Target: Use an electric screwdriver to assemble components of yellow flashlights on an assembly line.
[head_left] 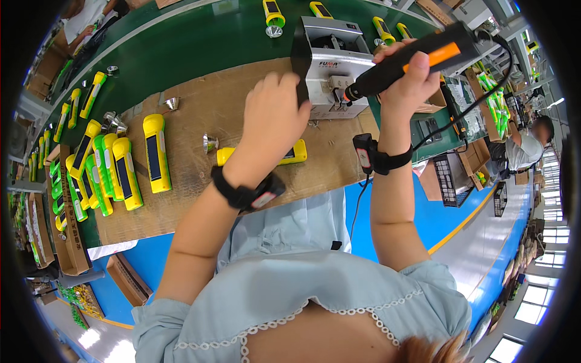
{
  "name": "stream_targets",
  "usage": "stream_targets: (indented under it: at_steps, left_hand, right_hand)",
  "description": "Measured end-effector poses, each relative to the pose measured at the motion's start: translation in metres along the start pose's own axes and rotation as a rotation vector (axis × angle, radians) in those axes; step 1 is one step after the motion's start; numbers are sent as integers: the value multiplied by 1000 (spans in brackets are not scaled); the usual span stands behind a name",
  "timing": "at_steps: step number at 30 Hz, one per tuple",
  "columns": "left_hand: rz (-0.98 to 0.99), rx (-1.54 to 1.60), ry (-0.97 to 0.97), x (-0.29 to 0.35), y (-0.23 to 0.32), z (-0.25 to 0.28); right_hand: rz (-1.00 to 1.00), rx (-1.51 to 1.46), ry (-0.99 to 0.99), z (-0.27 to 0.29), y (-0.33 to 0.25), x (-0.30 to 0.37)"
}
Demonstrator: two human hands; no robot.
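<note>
In my right hand (414, 78) is a black electric screwdriver (417, 57) with an orange stripe, its fingers wrapped around the body. Its tip reaches the front of a grey metal screw feeder (330, 66). My left hand (275, 112) is beside the feeder's left side, back up, fingers curled; its fingertips are hidden, so what they hold, if anything, does not show. Under my left wrist lies a yellow flashlight (293, 152) with a dark panel, partly covered by the arm. A silver reflector cup (210, 143) sits just left of it.
Cardboard (200, 97) covers part of the green bench (230, 39). Yellow and green flashlights (123, 172) crowd the left side, one (157, 152) apart from them. More flashlights (273, 15) stand beyond the feeder. The screwdriver's cable (478, 103) loops down at right. Other people work farther off.
</note>
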State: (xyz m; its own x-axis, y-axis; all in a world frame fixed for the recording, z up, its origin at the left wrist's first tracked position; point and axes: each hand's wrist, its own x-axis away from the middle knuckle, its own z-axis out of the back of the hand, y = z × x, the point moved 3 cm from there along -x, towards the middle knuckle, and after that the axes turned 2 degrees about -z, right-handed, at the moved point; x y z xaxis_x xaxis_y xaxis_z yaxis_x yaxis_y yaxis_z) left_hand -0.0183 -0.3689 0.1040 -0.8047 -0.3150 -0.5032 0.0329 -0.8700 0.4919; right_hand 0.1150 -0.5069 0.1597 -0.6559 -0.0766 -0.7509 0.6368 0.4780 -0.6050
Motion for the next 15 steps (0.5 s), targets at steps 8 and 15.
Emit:
stream_targets:
  at_steps: [8, 15]
  left_hand:
    - [-30, 65, -253, 83, -21, -14]
    - [-57, 53, -162, 89, -26, -21]
  right_hand:
    - [-296, 58, -127, -5, -8, 7]
    - [-397, -206, -126, -15, -35, 70]
